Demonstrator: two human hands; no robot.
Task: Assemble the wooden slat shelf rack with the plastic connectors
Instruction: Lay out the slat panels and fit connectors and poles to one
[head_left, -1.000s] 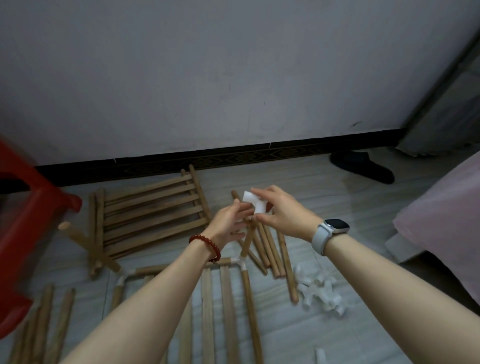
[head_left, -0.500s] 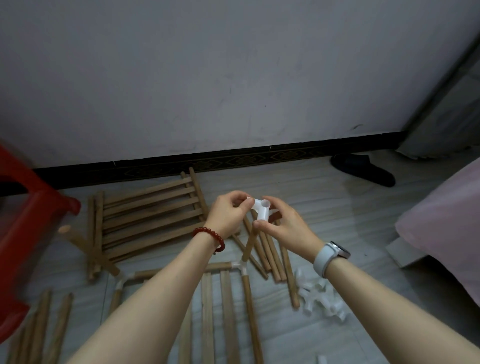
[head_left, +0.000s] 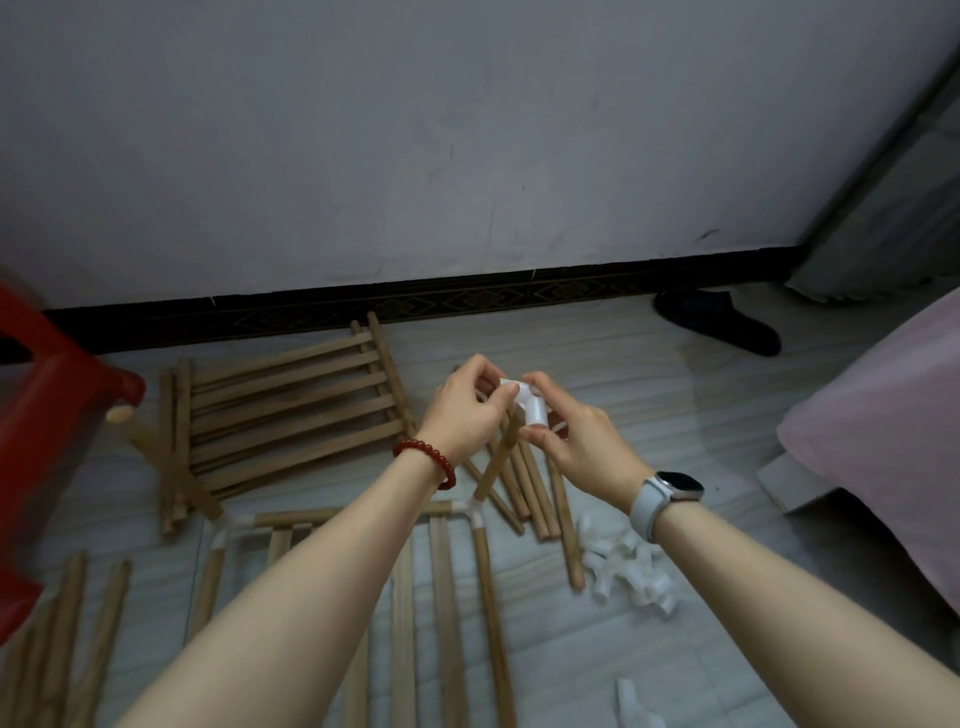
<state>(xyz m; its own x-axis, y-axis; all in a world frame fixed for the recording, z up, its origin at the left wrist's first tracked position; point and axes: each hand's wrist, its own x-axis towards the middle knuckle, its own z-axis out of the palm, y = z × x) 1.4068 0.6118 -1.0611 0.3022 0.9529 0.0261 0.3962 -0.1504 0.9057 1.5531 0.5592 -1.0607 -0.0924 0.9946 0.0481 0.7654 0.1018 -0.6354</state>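
Between the two hands, at the top end of the upright dowel (head_left: 500, 453), sits the white connector (head_left: 530, 406). 1 s ago it was held above and clear of the rod tip, w/ the right hand (head_left: 582, 448) carrying it in; half a sec ago it hung just over the tip; now one socket looks to be on the rod end, tho how deep can't be told, since fingers cover the joint. Left hand (head_left: 465, 413) pinches the connector's upper left side w/ thumb and forefinger, other fingers curled over the rod top. Right hand pinches the connector's right/lower part, thumb underneath, fingers over the top. Judgement: the fitting step is mid-way; it prob needs a firm push or twist to seat fully, and open sockets should face the way the next rails run.

Below the hands the dowel runs down to a corner joint (head_left: 474, 512) of the flat frame (head_left: 447, 597) on the floor, so this is a post rising from a part-built tier. Beyond the left hand lies a finished slat panel (head_left: 291, 410); under the right hand, loose dowels (head_left: 524, 483); below the right wrist, a heap of spare connectors (head_left: 628, 571). Far left of the left arm, a red stool (head_left: 47, 431) and more rods (head_left: 78, 639).
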